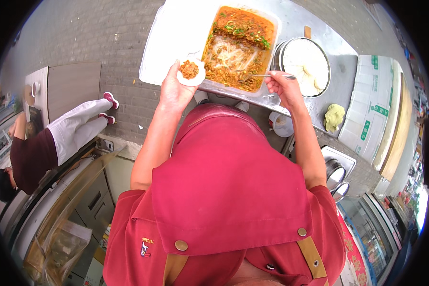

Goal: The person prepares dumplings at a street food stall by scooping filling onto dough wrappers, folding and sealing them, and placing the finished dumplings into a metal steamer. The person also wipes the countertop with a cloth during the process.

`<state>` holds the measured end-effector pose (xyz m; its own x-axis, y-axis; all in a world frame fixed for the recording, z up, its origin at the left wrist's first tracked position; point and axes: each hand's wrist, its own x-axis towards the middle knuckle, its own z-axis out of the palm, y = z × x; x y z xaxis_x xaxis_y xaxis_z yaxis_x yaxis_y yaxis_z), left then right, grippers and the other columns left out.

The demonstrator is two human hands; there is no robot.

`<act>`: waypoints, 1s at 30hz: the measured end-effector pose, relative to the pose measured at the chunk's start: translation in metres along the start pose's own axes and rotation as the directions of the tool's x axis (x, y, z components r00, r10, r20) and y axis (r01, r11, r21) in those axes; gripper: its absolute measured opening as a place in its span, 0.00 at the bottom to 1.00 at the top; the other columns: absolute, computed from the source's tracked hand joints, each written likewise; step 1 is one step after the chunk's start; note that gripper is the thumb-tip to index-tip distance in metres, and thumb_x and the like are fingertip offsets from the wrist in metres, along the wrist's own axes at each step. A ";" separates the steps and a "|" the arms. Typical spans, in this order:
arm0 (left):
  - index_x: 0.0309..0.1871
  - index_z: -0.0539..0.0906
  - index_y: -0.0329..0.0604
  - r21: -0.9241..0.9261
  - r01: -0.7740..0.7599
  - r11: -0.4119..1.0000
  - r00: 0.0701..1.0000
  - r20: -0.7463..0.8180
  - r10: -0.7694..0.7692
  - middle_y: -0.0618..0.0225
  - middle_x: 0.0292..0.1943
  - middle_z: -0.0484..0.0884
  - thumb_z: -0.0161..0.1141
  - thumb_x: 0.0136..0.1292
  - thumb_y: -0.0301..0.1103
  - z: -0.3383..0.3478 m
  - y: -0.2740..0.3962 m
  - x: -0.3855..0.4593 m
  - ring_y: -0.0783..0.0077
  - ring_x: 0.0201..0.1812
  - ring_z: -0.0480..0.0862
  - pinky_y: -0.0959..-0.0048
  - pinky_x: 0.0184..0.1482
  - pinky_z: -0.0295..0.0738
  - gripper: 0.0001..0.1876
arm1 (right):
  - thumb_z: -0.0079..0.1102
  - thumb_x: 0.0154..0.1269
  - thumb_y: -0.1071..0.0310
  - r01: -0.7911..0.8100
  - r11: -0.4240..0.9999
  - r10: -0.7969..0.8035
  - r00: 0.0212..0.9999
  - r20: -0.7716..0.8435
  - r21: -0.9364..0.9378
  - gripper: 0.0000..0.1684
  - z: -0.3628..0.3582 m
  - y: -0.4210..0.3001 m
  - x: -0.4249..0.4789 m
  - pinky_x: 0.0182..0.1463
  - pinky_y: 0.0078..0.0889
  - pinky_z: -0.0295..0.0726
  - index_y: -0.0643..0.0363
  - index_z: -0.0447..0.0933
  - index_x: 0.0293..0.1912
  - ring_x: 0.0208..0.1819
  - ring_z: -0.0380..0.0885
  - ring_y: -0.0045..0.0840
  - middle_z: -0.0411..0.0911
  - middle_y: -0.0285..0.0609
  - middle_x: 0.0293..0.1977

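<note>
My left hand (178, 90) cups a round white dough wrapper (192, 81), with a mound of orange-brown filling (189, 69) on its middle. In my right hand (284, 87) is the handle of a thin metal utensil (261, 75). Its far end dips into the filling at the near side of a clear plastic tub (276, 26). Inside the tub, pale translucent strands (232, 53) show in the middle, and chopped green pieces (241, 30) lie on the reddish filling behind. Beside my right hand stands a round steamer (300, 53) with a pale cloth and a pale piece of dough in it.
The metal table (338, 66) carries a white board (178, 32) on the left and a crumpled yellow-green cloth (334, 117) on the right. Printed white boxes (370, 103) stand beyond its right end. Below is a white bucket (282, 125). Another person (35, 157) stands far left.
</note>
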<state>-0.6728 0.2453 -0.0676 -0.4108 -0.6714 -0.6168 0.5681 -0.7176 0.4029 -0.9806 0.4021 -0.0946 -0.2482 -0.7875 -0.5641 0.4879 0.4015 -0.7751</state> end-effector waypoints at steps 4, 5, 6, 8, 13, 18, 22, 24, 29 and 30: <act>0.73 0.70 0.33 -0.016 0.060 0.998 0.997 0.042 -0.059 0.47 0.70 0.77 0.43 0.86 0.44 -0.001 -0.018 0.014 0.50 0.70 0.79 0.47 0.72 0.77 0.25 | 0.61 0.78 0.68 0.149 0.982 -0.146 0.989 -0.038 0.114 0.14 0.004 -0.020 -0.020 0.37 0.26 0.83 0.72 0.82 0.51 0.33 0.83 0.24 0.86 0.48 0.38; 0.72 0.70 0.35 -0.004 0.078 0.997 0.995 0.058 -0.077 0.49 0.69 0.78 0.42 0.86 0.44 0.001 -0.023 0.017 0.50 0.69 0.79 0.45 0.70 0.78 0.24 | 0.61 0.78 0.69 0.193 0.977 -0.190 0.981 -0.041 0.095 0.14 0.011 -0.025 -0.027 0.37 0.26 0.83 0.72 0.82 0.52 0.33 0.83 0.24 0.86 0.48 0.38; 0.72 0.70 0.35 0.002 0.103 0.995 0.993 0.050 -0.103 0.49 0.68 0.78 0.41 0.86 0.44 0.005 -0.027 0.020 0.50 0.69 0.80 0.45 0.70 0.78 0.24 | 0.61 0.78 0.69 0.237 0.969 -0.234 0.971 -0.047 0.075 0.14 0.022 -0.031 -0.035 0.37 0.27 0.83 0.73 0.82 0.52 0.34 0.83 0.24 0.86 0.48 0.38; 0.72 0.71 0.35 0.045 0.116 0.992 0.990 0.074 -0.119 0.50 0.67 0.79 0.40 0.86 0.44 0.022 -0.035 0.022 0.50 0.68 0.81 0.44 0.68 0.80 0.24 | 0.60 0.79 0.69 0.317 0.947 -0.320 0.945 -0.073 -0.044 0.15 0.050 -0.043 -0.052 0.39 0.27 0.84 0.73 0.83 0.52 0.35 0.83 0.23 0.86 0.47 0.39; 0.73 0.69 0.36 0.022 0.158 0.987 0.972 0.171 -0.159 0.50 0.69 0.77 0.37 0.86 0.45 0.055 -0.047 0.025 0.51 0.69 0.79 0.45 0.70 0.78 0.25 | 0.65 0.73 0.73 0.642 0.475 -0.667 0.709 0.231 -0.602 0.09 0.088 -0.043 -0.070 0.42 0.33 0.86 0.66 0.84 0.50 0.38 0.86 0.35 0.85 0.48 0.41; 0.73 0.69 0.35 -0.038 0.157 0.987 0.965 0.218 -0.145 0.51 0.69 0.77 0.35 0.87 0.44 0.088 -0.050 0.030 0.52 0.70 0.77 0.45 0.73 0.74 0.25 | 0.69 0.66 0.74 0.667 -0.076 -0.695 0.498 0.519 -0.741 0.16 0.106 -0.024 -0.072 0.42 0.41 0.84 0.62 0.81 0.53 0.41 0.83 0.42 0.81 0.47 0.43; 0.70 0.70 0.33 -0.077 0.176 0.981 0.979 0.121 -0.166 0.46 0.65 0.78 0.34 0.88 0.44 0.116 -0.048 0.025 0.49 0.65 0.80 0.45 0.69 0.78 0.24 | 0.70 0.61 0.76 0.664 -0.225 -0.710 0.389 0.587 -0.713 0.19 0.103 -0.005 -0.065 0.40 0.38 0.83 0.64 0.81 0.53 0.40 0.82 0.38 0.79 0.45 0.46; 0.68 0.70 0.33 -0.061 0.170 0.984 0.981 0.107 -0.163 0.44 0.64 0.78 0.34 0.88 0.44 0.117 -0.048 0.028 0.48 0.64 0.81 0.46 0.67 0.80 0.24 | 0.68 0.64 0.76 0.669 -0.236 -0.724 0.362 0.587 -0.704 0.17 0.102 -0.003 -0.065 0.40 0.38 0.83 0.64 0.81 0.52 0.40 0.82 0.38 0.79 0.46 0.43; 0.66 0.72 0.35 -0.025 0.164 0.986 0.967 0.201 -0.155 0.46 0.61 0.80 0.36 0.88 0.45 0.108 -0.047 0.028 0.50 0.63 0.82 0.46 0.64 0.83 0.23 | 0.61 0.72 0.79 0.668 0.163 -0.774 0.543 0.326 -0.726 0.09 0.104 -0.024 -0.090 0.40 0.33 0.83 0.68 0.82 0.50 0.38 0.83 0.35 0.81 0.51 0.38; 0.66 0.72 0.35 -0.015 0.148 0.989 0.970 0.200 -0.142 0.48 0.61 0.80 0.37 0.87 0.45 0.107 -0.047 0.027 0.51 0.62 0.82 0.46 0.64 0.83 0.22 | 0.59 0.74 0.79 0.676 0.260 -0.806 0.545 0.230 -0.690 0.08 0.109 -0.041 -0.098 0.40 0.32 0.84 0.69 0.82 0.50 0.37 0.83 0.34 0.82 0.51 0.38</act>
<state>-0.7866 0.2413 -0.0306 -0.6210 -0.5862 -0.5202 0.5118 -0.8060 0.2974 -0.8846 0.4120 0.0236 -0.3360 -0.8603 0.3833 -0.6184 -0.1054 -0.7787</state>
